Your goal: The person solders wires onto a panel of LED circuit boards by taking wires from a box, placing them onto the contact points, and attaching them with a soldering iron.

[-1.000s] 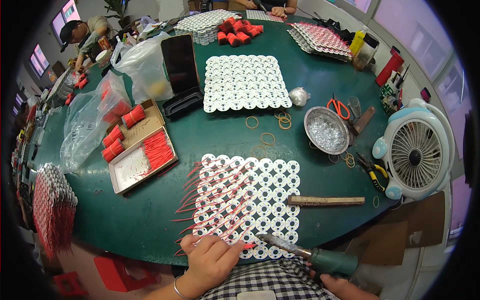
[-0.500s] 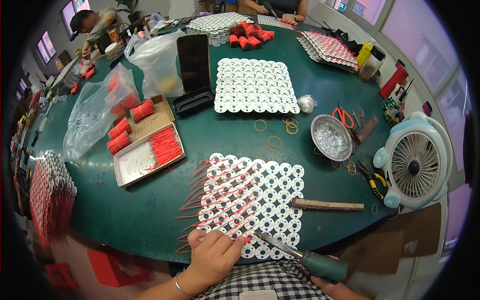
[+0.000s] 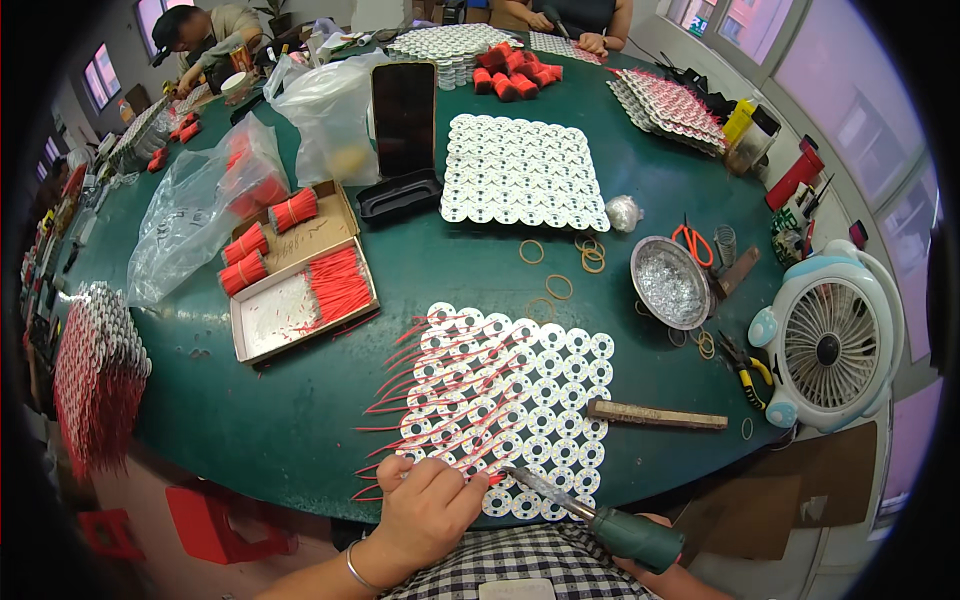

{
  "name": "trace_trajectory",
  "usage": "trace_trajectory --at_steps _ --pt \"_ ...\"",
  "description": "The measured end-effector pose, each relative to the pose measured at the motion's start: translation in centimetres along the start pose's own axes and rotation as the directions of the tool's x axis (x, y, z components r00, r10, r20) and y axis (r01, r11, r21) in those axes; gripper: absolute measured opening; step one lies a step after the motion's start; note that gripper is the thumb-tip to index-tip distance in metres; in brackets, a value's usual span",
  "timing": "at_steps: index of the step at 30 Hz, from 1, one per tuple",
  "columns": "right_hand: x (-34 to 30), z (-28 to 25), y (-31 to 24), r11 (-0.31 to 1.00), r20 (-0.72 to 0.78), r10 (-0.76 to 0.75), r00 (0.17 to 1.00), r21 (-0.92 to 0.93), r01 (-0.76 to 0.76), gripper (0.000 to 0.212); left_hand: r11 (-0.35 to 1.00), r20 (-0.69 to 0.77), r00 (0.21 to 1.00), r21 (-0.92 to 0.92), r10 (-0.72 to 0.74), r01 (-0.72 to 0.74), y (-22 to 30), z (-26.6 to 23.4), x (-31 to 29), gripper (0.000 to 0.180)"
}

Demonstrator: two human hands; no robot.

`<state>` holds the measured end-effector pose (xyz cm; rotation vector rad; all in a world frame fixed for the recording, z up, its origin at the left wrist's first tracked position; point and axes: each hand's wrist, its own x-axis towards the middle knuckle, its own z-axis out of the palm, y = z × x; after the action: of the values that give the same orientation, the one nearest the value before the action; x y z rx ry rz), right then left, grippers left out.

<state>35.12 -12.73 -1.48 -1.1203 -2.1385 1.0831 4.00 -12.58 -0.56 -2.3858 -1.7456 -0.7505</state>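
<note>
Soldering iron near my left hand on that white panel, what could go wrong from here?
The soldering iron tip sits close to the left hand fingers pinning a red wire; a slip could burn them. Loose red wires trailing off the white disc panel might snag a sleeve and drag it.

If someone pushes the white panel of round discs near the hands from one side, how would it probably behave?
The white panel of round discs lies flat and looks thin, so it would probably slide over the green table as one stiff piece. The thin red wires on it look floppy and may drag. The left hand rests on its near edge, likely holding it.
</note>
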Motion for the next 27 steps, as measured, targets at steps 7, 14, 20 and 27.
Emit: trace_trajectory --at_steps 7,14,20,27 --pt "-0.1 -0.3 0.8 0.996 0.054 -0.009 0.999 -0.091 0.014 0.016 1.0 -0.008 1.0 -0.014 -0.005 0.005 0.1 0.1 0.0 0.013" --pt "0.3 0.3 -0.4 0.974 -0.064 0.16 0.985 0.17 -0.148 0.012 1.0 -0.015 1.0 -0.009 0.003 -0.003 -0.1 0.1 0.1 0.014" --pt "0.3 0.0 0.6 0.977 -0.015 -0.118 0.993 -0.183 0.113 0.011 1.0 -0.022 0.999 -0.005 -0.023 0.023 0.1 -0.1 0.0 0.013" --pt "1.2 -0.4 -1.1 0.996 -0.013 -0.045 0.999 -0.083 0.043 0.009 0.991 -0.088 0.995 -0.129 -0.04 0.029 0.7 -1.8 -0.2 0.017"
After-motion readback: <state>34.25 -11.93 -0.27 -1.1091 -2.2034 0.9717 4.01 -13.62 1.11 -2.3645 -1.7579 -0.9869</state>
